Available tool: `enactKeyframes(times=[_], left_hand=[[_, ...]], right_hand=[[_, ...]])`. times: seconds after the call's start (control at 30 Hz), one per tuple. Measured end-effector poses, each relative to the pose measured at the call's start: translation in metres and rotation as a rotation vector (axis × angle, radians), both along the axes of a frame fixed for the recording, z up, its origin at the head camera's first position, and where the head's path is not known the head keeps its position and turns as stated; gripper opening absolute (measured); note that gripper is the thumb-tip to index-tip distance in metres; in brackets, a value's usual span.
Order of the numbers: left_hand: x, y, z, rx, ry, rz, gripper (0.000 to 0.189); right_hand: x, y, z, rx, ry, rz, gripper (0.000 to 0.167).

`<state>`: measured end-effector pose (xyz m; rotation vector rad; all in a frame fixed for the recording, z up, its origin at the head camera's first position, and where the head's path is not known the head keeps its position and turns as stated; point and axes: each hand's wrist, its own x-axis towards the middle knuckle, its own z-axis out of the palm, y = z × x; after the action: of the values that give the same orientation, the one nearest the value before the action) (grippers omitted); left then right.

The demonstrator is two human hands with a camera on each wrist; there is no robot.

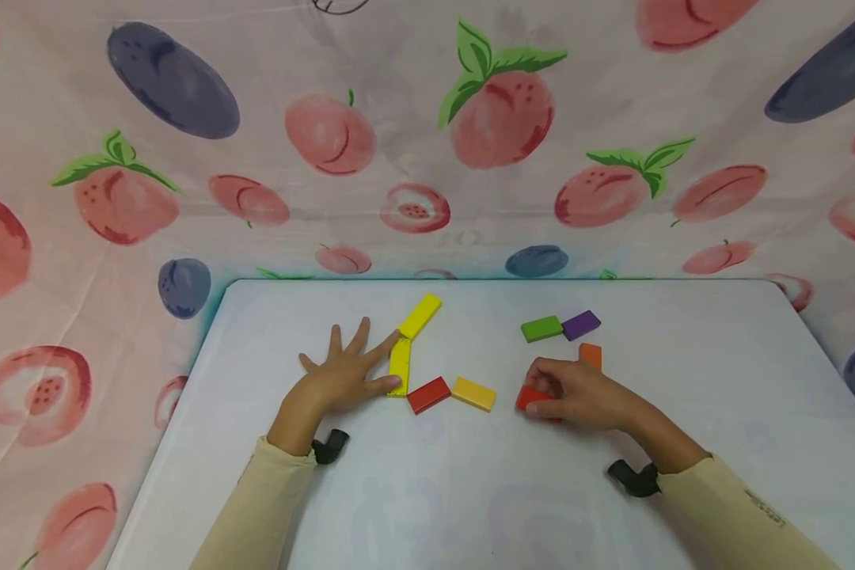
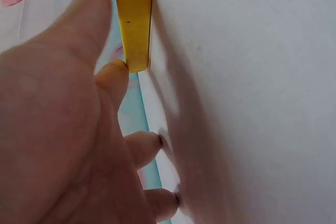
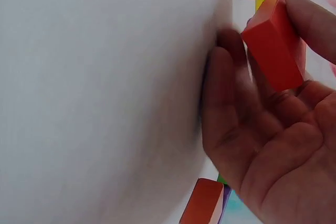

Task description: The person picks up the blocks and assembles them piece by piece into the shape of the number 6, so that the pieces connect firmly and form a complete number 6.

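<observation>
Nearest, over the white surface [image 1: 470, 491], my right grip [image 1: 587, 396] pinches a bright red block [image 3: 275, 45]; my left grip [image 1: 345, 380], spread wide, touches a yellow block [image 1: 400, 364]. Between them lie a darker red block [image 1: 429, 395] and an amber block [image 1: 473, 394]. Beyond, an orange block [image 1: 590, 356], then green [image 1: 541, 328] and purple [image 1: 581, 325] blocks.

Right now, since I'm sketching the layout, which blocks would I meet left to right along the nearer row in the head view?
Lower yellow block, dark red block, amber block, bright red block in the right-hand grip.
</observation>
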<state>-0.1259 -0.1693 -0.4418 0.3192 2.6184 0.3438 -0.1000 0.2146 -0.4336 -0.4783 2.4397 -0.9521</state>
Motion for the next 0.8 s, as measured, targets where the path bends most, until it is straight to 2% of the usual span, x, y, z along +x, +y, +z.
enactKeyframes(times=[0.3,0.57,0.8], left_hand=[[-0.001,0.000,0.000,0.005,0.001,-0.006,0.079],[0.000,-0.001,0.001,0.001,-0.004,-0.002,0.080],[0.000,-0.001,0.000,0.005,-0.011,-0.003,0.081]], right_hand=[[-0.007,-0.004,0.002,0.043,-0.162,-0.048,0.026],[-0.003,-0.016,0.003,0.072,-0.161,-0.076,0.025],[0.001,-0.022,0.003,0.020,-0.176,-0.128,0.024]])
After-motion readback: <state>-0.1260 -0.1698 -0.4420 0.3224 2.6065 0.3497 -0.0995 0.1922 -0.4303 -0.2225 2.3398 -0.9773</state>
